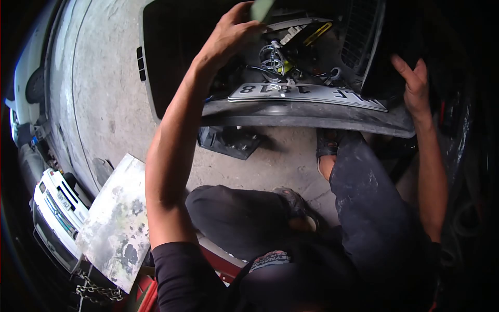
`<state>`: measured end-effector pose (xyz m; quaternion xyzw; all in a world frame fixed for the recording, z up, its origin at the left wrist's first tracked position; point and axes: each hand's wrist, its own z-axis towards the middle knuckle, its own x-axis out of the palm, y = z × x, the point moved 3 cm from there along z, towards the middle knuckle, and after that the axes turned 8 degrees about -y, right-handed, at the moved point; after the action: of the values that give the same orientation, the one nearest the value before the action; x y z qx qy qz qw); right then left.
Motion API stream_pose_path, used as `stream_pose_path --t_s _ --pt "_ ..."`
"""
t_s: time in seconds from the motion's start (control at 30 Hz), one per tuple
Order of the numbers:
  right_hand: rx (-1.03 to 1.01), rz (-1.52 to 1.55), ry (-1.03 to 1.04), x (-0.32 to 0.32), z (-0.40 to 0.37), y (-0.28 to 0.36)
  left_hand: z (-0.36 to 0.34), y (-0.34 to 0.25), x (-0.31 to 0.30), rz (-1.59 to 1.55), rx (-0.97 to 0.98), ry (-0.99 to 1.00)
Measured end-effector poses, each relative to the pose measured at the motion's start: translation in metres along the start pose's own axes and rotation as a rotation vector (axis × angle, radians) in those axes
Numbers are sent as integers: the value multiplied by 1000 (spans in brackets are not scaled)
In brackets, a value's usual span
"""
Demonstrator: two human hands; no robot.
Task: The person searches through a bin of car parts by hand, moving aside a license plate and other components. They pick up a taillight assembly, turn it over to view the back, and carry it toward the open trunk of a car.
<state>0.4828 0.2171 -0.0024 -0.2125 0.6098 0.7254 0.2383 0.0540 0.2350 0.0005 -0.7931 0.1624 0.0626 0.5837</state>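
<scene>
My left hand (pixel 238 32) is at the top of the view, its fingers closed on a pale green flat piece (pixel 261 9) that is partly cut off by the frame. Below and beside it lies a large dark plastic car panel (pixel 306 115), mostly in shadow. Against the panel's right side, my right hand (pixel 414 86) has its thumb and a finger spread apart; its other fingers are lost in the dark. Inside the panel are white licence plates (pixel 291 91), a chrome car emblem (pixel 273 58) and a yellow cutter knife (pixel 317 34).
A dark plastic part (pixel 228 141) lies on the concrete floor under the panel. To the left stands a paint-spotted board (pixel 117 223) by a chain (pixel 99 292). White vehicles (pixel 62 208) are farther left. My knees and sandalled feet are below the panel.
</scene>
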Motion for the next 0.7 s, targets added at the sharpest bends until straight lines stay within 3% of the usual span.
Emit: stream_pose_path --t_s 0.07,0.13,0.17,0.2,0.23,0.27,0.3,0.4,0.47,0.5,0.6,0.7 --pt "215 305 -12 -1 3 -20 -1 -27 30 -162 3 208" --pt "152 330 -4 3 3 -8 -4 -47 46 -298 -38 415" --pt "88 352 -1 3 3 -3 5 -28 53 -300 -40 414" --pt "90 350 0 2 3 -9 21 3 58 1 81 313" --pt "-52 248 20 -2 3 -17 31 20 60 301 201 206" --pt "-193 146 40 -3 2 -18 27 23 57 548 82 261" --pt "-192 143 39 -6 2 -21 25 47 59 726 209 206" --pt "-302 -83 66 -12 1 -23 6 86 72 933 334 126" --pt "-291 -449 191 -17 -2 -25 3 75 72 1064 485 77" --pt "-289 -451 191 -18 -3 -23 -1 73 70 1062 487 80" --pt "-328 -428 208 -14 -4 2 -37 33 67 725 251 415" --pt "-433 -532 208 -13 -4 7 -59 50 64 654 407 418"
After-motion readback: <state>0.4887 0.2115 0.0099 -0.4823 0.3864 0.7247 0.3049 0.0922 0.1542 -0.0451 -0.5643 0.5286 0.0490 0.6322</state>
